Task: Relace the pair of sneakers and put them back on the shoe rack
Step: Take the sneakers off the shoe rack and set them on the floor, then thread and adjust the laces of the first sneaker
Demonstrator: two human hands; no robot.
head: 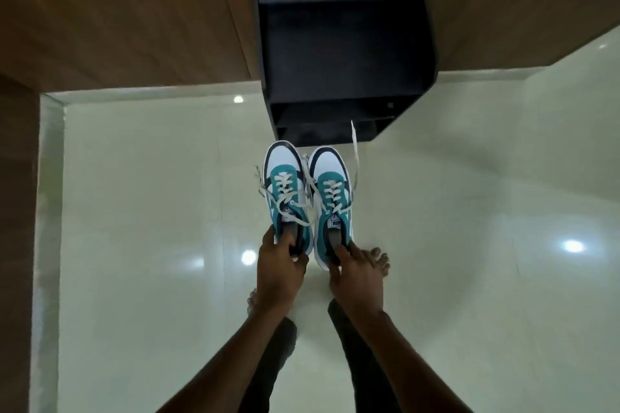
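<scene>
Tiled floor (134, 211) beneath hand-held sneakers (308, 198)

The left sneaker (285, 191) and the right sneaker (332, 201) are teal and white with dark navy trim and white soles, laced in cream laces whose loose ends trail off to the sides. They are held side by side in the air, toes pointing toward the shoe rack (345, 54). The rack is a black, open-fronted unit with shelves, standing on the floor against the wooden wall.
</scene>
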